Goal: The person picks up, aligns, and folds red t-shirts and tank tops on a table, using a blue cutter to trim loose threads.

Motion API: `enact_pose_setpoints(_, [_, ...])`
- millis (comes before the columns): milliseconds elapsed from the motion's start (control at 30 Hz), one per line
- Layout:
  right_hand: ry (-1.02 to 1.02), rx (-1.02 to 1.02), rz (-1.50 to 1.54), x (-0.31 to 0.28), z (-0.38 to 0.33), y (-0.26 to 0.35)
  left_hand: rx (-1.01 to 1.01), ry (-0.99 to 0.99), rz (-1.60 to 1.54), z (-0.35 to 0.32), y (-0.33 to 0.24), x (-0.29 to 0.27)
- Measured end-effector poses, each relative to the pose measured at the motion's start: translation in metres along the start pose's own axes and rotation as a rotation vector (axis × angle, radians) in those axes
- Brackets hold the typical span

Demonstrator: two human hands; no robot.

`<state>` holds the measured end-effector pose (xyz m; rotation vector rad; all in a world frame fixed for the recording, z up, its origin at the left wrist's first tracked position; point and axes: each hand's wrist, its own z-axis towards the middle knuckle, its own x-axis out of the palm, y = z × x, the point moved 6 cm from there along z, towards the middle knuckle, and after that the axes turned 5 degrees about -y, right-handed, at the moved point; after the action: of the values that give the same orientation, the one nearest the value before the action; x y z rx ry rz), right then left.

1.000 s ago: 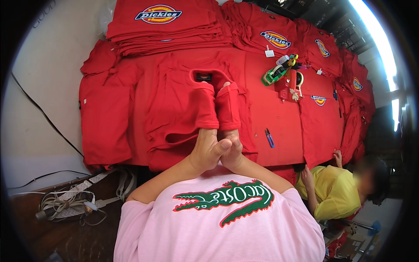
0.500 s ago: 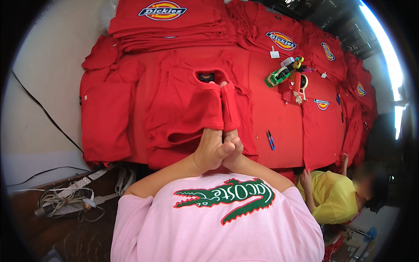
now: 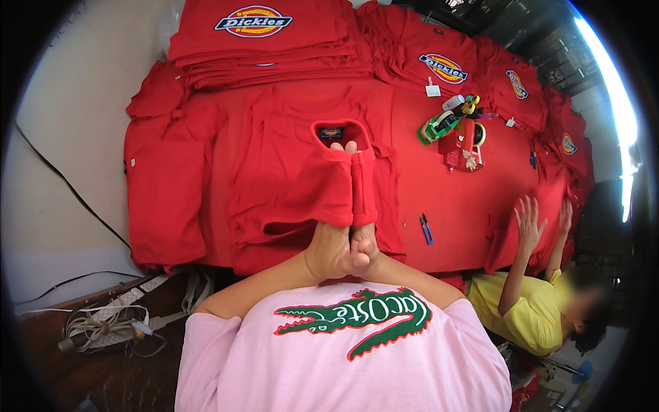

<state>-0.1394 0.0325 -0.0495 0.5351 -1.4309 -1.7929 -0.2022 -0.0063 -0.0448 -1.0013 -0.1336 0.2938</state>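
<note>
holding left hand (image 3: 329,250) against right hand (image 3: 366,248) inside a shirt (image 3: 322,185)

set together near the centre of the frame, stretched nearly straight and mostly sheathed in the shirt, with a few fingertips (image 3: 351,147) showing just below a dark label (image 3: 332,132). cannot tell about any grip on the fabric. has the shirt spread over the red counter (image 3: 446,206), left of centre. has blue snips (image 3: 426,229) right of the hands and a green tape dispenser (image 3: 436,128) farther up. has a stack (image 3: 264,51) of red shirts along the top, pale cables (image 3: 103,319) at lower left. shows at lower right a co-worker (image 3: 516,305) in yellow, with one hand (image 3: 528,224) spread wide before a red garment (image 3: 504,240).
</note>
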Motion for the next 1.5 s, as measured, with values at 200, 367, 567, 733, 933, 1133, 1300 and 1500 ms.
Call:
enact_pose_setpoints(200, [0.064, -0.031, 0.026, -0.003, 0.006, -0.014, -0.130, 0.059, -0.034, -0.012, 0.019, -0.007])
enact_pose_setpoints(367, [-0.060, 0.142, 0.132, -0.019, 0.031, 0.007, -0.143, -0.208, -0.149, 0.014, 0.013, -0.034])
enact_pose_setpoints(567, [-0.361, -0.023, 0.154, -0.144, 0.101, 0.120, -0.205, -0.350, -0.846, 0.115, -0.064, -0.164])
enact_pose_setpoints(733, [-0.037, 0.197, 0.570, -0.179, 0.140, 0.126, -0.159, 0.056, -0.896, 0.147, -0.074, -0.230])
enact_pose_setpoints(933, [-0.215, 0.436, 0.575, -0.228, 0.205, 0.026, -0.427, -0.205, -0.654, 0.182, 0.027, -0.244])
enact_pose_setpoints(1133, [-0.363, 0.654, 0.312, -0.261, 0.213, -0.140, -0.736, -0.453, -0.352, 0.159, 0.191, -0.270])
enact_pose_setpoints(1300, [-0.484, 0.666, -0.045, -0.285, 0.156, -0.189, -0.874, -0.477, -0.518, 0.061, 0.240, -0.306])
enact_pose_setpoints(1500, [-0.518, 0.530, -0.416, -0.279, 0.014, -0.142, -0.929, -0.500, 0.094, -0.045, 0.171, -0.316])
